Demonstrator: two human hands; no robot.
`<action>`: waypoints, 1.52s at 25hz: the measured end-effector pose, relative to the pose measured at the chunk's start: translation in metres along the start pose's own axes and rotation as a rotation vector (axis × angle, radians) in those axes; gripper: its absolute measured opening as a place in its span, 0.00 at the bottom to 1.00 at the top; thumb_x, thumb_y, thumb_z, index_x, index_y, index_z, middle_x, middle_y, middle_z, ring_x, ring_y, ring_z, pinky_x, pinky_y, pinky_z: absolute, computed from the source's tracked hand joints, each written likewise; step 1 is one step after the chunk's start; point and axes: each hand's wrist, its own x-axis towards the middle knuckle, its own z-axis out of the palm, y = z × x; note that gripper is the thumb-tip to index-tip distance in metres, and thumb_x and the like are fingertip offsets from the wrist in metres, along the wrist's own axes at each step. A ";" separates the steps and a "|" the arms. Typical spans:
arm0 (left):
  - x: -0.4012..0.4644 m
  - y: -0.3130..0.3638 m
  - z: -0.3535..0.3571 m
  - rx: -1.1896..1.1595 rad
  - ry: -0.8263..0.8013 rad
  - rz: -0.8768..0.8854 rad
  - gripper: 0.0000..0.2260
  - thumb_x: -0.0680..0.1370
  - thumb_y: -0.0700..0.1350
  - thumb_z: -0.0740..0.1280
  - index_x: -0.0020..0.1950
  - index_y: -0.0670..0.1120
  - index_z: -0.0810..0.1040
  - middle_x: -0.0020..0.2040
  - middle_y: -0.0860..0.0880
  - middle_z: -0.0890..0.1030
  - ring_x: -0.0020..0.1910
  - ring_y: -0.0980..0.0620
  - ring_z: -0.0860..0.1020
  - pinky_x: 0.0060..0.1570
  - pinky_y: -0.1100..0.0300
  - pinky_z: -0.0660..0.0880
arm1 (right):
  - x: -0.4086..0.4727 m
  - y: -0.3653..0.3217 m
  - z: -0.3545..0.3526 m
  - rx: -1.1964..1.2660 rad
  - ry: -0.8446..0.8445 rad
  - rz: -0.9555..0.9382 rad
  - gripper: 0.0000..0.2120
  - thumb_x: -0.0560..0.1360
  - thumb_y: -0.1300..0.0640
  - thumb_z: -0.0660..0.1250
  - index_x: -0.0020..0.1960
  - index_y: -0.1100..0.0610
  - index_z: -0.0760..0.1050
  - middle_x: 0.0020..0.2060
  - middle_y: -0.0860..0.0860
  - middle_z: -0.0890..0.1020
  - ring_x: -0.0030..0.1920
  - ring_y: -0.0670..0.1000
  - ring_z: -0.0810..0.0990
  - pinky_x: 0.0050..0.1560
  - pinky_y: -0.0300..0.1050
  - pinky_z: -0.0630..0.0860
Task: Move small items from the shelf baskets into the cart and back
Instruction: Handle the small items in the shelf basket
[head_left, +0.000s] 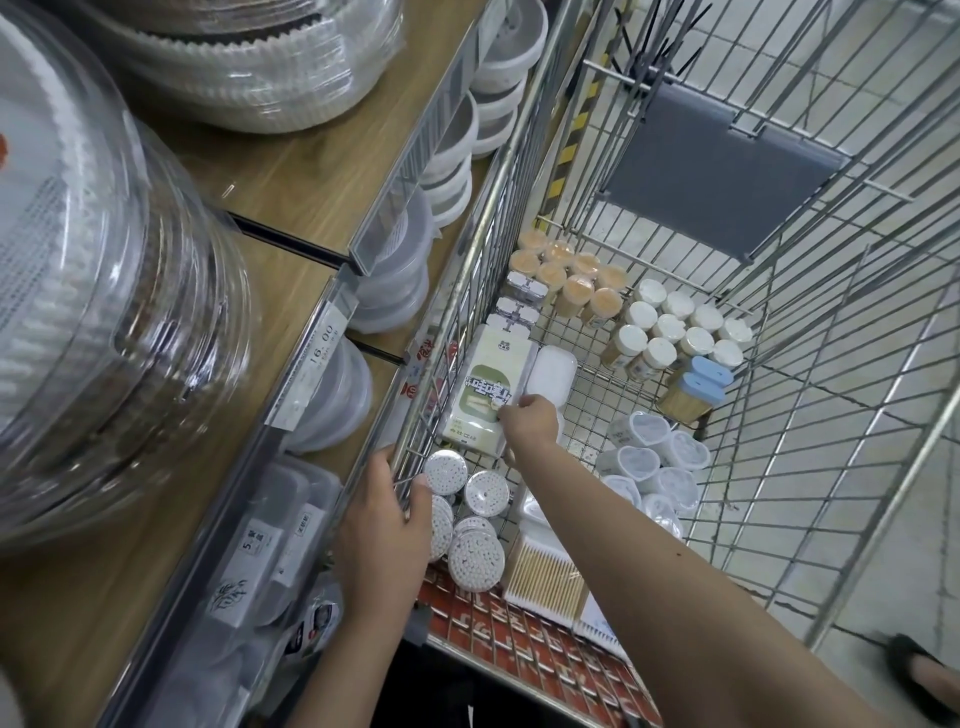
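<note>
The wire cart (810, 291) stands beside the wooden shelf (291, 171). My right hand (530, 421) reaches down into the cart and pinches the near edge of a flat white-and-green pack (483, 384) lying on the cart floor. My left hand (382, 525) grips the cart's left rim wire, next to round tubs of cotton swabs (475, 558). Orange-lidded jars (571, 283), white-capped jars (675, 332), blue-lidded toothpick boxes (698, 392) and heart-shaped clear tubs (652, 460) fill the cart floor.
Stacked clear cake-dish packs (104, 312) and paper plates (249, 57) sit on the shelf. White bowls (457, 156) and lidded boxes (280, 540) fill the lower shelf. A grey flap (717, 176) hangs at the cart's far end. A foot (924, 675) stands at bottom right.
</note>
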 end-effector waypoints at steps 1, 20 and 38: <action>0.000 0.000 0.000 0.000 -0.006 -0.002 0.16 0.79 0.49 0.62 0.65 0.44 0.70 0.42 0.55 0.74 0.37 0.54 0.72 0.33 0.59 0.68 | 0.000 0.000 -0.002 0.008 -0.009 -0.003 0.17 0.75 0.63 0.64 0.64 0.59 0.70 0.42 0.53 0.75 0.45 0.56 0.74 0.52 0.55 0.77; -0.036 0.023 -0.012 0.062 0.016 0.029 0.28 0.77 0.43 0.65 0.75 0.44 0.58 0.74 0.45 0.62 0.72 0.43 0.62 0.68 0.48 0.62 | -0.086 0.117 -0.168 -0.361 -0.110 -0.171 0.11 0.76 0.61 0.63 0.58 0.61 0.77 0.51 0.53 0.80 0.51 0.53 0.78 0.52 0.46 0.73; 0.003 0.034 0.096 0.415 -0.638 0.399 0.15 0.77 0.42 0.61 0.64 0.46 0.73 0.58 0.48 0.77 0.53 0.49 0.76 0.49 0.51 0.76 | -0.048 0.128 -0.138 -0.569 -0.105 -0.291 0.16 0.76 0.58 0.63 0.64 0.56 0.72 0.58 0.51 0.78 0.56 0.50 0.77 0.52 0.42 0.72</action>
